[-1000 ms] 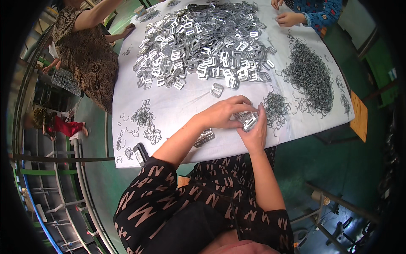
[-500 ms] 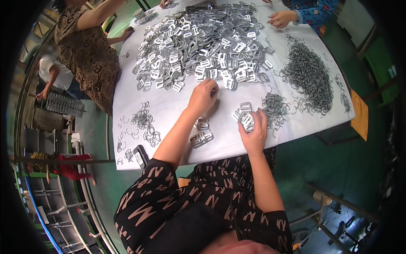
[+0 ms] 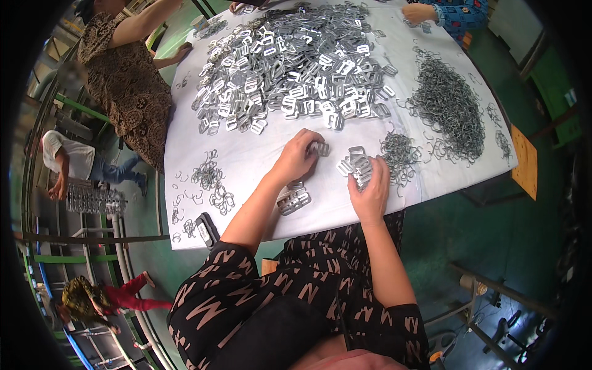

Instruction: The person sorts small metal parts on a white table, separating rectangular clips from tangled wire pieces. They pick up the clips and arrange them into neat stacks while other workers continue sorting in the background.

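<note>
Two bare hands work over the near part of the white-covered table [image 3: 336,217] in my view, both forearms entering from below. I see the left hand [image 3: 298,155] with its fingers drawn in narrow around a metal buckle [image 3: 319,148], whose left end they hide; whether that buckle touches the cloth, I cannot tell. The right hand [image 3: 371,188] curves against the near right side of a loose buckle cluster [image 3: 354,161], and I can't make out whether its fingers grip a piece or only rest there (the hand itself covers part of the cluster). Just right of the left forearm I find a second buckle group [image 3: 293,200]. Beyond both hands spreads the big buckle pile [image 3: 296,68], overlapping so much that its lower layers are lost to me. Right of the right hand lies a small hook heap [image 3: 399,154], with a larger hook heap [image 3: 447,108] beyond, too tangled to count. At upper right, a co-worker's blue sleeve [image 3: 459,15] is cut off by the top edge.
</note>
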